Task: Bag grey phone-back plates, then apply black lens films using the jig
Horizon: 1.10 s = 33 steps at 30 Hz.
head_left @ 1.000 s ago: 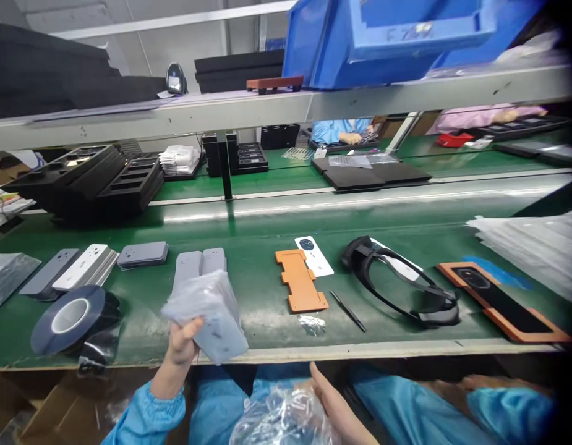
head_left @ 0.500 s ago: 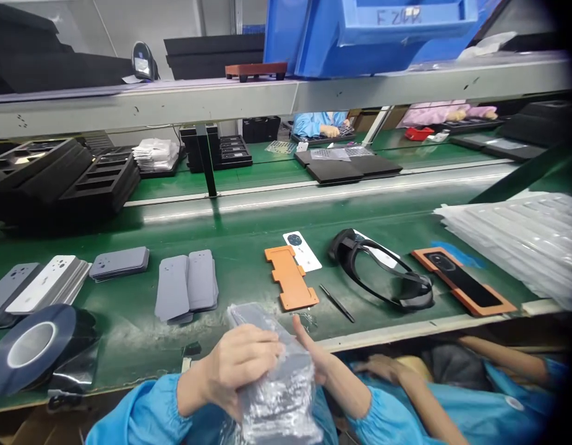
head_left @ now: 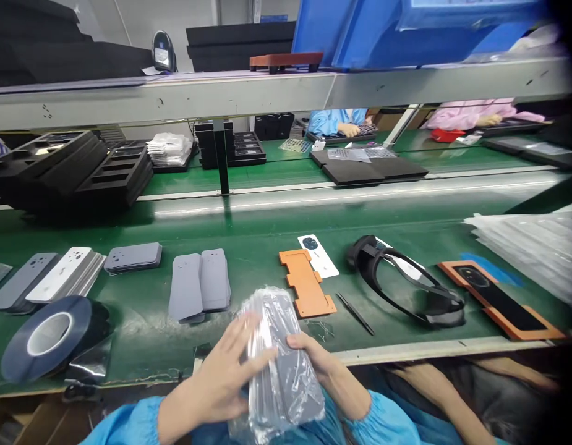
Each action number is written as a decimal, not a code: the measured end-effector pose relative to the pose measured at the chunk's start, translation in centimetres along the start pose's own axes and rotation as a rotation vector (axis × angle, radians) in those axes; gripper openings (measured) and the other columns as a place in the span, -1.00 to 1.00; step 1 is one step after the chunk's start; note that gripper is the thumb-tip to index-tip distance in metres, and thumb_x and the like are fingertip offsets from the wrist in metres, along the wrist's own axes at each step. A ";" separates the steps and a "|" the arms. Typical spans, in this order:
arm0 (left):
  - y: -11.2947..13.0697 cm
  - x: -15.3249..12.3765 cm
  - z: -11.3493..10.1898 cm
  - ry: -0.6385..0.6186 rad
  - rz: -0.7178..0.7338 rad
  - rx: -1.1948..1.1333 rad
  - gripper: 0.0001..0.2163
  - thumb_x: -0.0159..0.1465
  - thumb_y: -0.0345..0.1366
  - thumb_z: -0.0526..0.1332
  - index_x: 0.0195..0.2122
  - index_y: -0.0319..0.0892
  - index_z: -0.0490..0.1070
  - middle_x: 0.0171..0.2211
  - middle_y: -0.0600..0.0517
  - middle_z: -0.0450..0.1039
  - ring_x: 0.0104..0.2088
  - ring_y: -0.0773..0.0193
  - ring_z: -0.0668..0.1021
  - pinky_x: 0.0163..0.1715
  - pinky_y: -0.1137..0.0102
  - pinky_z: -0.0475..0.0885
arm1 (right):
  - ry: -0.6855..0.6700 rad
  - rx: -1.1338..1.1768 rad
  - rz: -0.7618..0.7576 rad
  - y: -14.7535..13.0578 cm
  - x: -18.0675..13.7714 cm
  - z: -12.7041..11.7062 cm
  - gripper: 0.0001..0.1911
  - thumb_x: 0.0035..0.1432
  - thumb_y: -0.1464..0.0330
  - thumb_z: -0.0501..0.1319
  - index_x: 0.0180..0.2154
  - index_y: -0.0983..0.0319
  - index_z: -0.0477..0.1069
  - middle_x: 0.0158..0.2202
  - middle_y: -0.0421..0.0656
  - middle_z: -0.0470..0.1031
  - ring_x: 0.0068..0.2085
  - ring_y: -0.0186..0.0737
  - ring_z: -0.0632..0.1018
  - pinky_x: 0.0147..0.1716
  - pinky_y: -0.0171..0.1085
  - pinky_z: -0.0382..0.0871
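A clear plastic bag holding a stack of grey phone-shaped sheets (head_left: 281,364) sits between my two hands at the near edge of the green bench (head_left: 267,235). My left hand (head_left: 225,380) lies against the bag's left side with fingers stretched out over it. My right hand (head_left: 320,364) grips the bag's right edge from below, thumb on top. Just beyond lie two small piles of grey sheets (head_left: 200,293) and an orange jig (head_left: 307,282).
A roll of blue tape (head_left: 49,337) lies at the left, with more grey and white sheet piles (head_left: 67,278) behind it. Black tweezers (head_left: 355,312), a black strap (head_left: 406,284) and an orange tray with a phone (head_left: 499,300) lie right. Another person's arms (head_left: 452,395) show at lower right.
The bag moved from my left hand alone at the bench edge to between both hands. My left hand has opened its fingers over the bag, and the view shifted slightly.
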<state>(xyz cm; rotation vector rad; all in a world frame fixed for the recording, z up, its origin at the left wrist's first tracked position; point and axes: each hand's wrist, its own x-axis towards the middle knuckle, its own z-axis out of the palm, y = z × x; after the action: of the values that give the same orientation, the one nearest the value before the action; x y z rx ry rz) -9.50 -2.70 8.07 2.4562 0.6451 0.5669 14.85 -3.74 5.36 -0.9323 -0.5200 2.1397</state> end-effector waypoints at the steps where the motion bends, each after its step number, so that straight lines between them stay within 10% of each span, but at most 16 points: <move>1: -0.1 -0.8 -0.1 0.036 -0.192 -0.155 -0.11 0.21 -0.34 0.32 0.47 0.11 -0.16 0.51 -0.10 -0.30 0.46 -0.25 -0.07 0.37 -0.19 0.01 | 0.033 0.019 -0.025 -0.2 -0.1 0.1 -0.55 -0.13 0.17 0.43 -0.20 0.26 0.51 -0.33 -0.10 0.63 -0.36 -0.16 0.60 -0.25 -0.22 0.49; 4: -0.7 -2.3 0.1 0.173 -0.606 -0.809 -0.14 0.28 -0.22 0.23 0.48 0.10 -0.31 0.50 -0.10 -0.22 0.43 -0.17 0.09 0.34 -0.11 0.13 | 0.104 0.009 -0.079 -0.4 0.3 0.3 -0.46 -0.11 0.17 0.46 -0.10 0.28 0.51 -0.26 -0.04 0.65 -0.32 -0.09 0.63 -0.24 -0.19 0.51; 7: -0.5 -2.0 0.8 0.281 -0.754 -1.319 -0.23 0.27 -0.02 0.26 0.44 -0.04 -0.02 0.40 -0.20 0.13 0.34 -0.17 0.30 0.28 -0.05 0.24 | 0.119 -0.162 -0.128 -0.6 0.8 1.4 -0.42 -0.03 0.10 0.44 -0.03 0.28 0.49 -0.16 -0.01 0.65 -0.21 -0.02 0.64 -0.18 -0.15 0.50; 15: 2.9 -0.4 3.5 0.736 -0.951 -1.582 -0.24 0.07 0.14 0.45 0.22 -0.11 0.34 0.21 -0.16 0.44 0.25 -0.09 0.44 0.26 0.13 0.32 | 0.148 -1.180 -0.211 -1.7 1.0 8.2 -0.46 0.27 0.01 0.19 0.16 0.15 0.40 0.00 -0.02 0.60 0.07 0.16 0.56 0.12 0.02 0.36; 22: 1.4 -4.4 4.5 0.955 -0.886 -1.923 -0.16 0.01 0.24 0.41 0.20 -0.22 0.40 0.06 -0.23 0.57 0.11 -0.22 0.56 0.14 0.00 0.44 | 0.120 -1.371 -0.266 -1.3 2.0 11.8 -0.20 0.17 -0.12 0.16 0.33 0.11 0.27 0.13 -0.03 0.54 0.13 0.16 0.54 0.13 -0.04 0.39; 28: 0.2 -10.0 -1.6 1.121 -1.064 -1.919 -0.26 0.13 0.28 0.28 0.06 -0.32 0.49 -0.22 -0.23 0.67 -0.09 -0.19 0.67 -0.04 0.02 0.56 | 0.188 -1.319 -0.251 -2.7 2.2 10.0 -0.27 0.14 -0.19 0.12 0.19 0.05 0.44 -0.09 -0.13 0.62 -0.05 0.00 0.61 0.02 -0.17 0.47; 33: -5.0 -13.4 -10.2 1.229 -1.152 -1.384 -0.37 0.21 0.23 0.24 0.03 -0.26 0.49 -0.32 -0.14 0.66 -0.28 -0.04 0.70 -0.21 0.14 0.63 | 0.192 -1.207 -0.140 -1.1 2.0 7.3 -0.29 0.10 -0.20 0.14 0.10 0.09 0.52 -0.15 -0.10 0.63 0.01 0.02 0.60 0.07 -0.21 0.44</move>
<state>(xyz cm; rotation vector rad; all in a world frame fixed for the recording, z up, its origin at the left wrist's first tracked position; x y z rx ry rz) -27.02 -2.42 9.55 0.1244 1.2719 1.2937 8.91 -1.99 9.91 -1.6094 -1.7859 1.4485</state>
